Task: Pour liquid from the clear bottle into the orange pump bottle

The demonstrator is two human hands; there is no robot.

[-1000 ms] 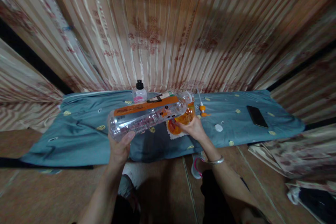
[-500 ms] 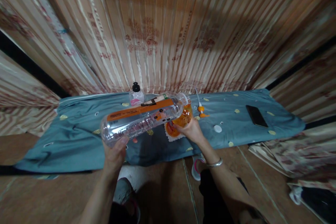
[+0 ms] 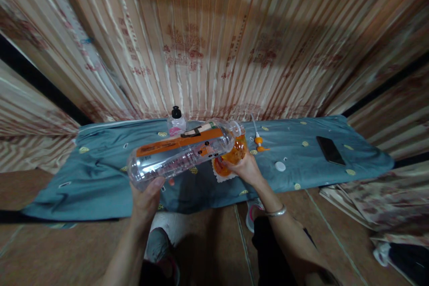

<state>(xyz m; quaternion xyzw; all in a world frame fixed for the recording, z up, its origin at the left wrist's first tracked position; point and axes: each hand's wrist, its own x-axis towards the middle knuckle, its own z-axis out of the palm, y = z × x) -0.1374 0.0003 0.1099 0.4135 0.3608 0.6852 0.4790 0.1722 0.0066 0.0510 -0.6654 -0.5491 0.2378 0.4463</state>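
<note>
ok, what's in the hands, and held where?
Left hand: the orange-labelled clear plastic bottle, near its base. Right hand: the amber-coloured bottle, by its side.

A person (image 3: pixel 129 242) wore a smooth silver bangle (image 3: pixel 276 211) around the right wrist (image 3: pixel 266 196), black trousers (image 3: pixel 268 246), a grey left shoe (image 3: pixel 157 246) with pink edging and a paler right shoe (image 3: pixel 250 220) trimmed in pink. Both forearms (image 3: pixel 291 237) were bare, with a dark, blurred patch (image 3: pixel 324 275) on the right arm.

A clear, orange-labelled plastic bottle (image 3: pixel 181 155) slants, neck beside an amber bottle (image 3: pixel 239 148), between the bench's (image 3: pixel 311 167) long edges.
</note>
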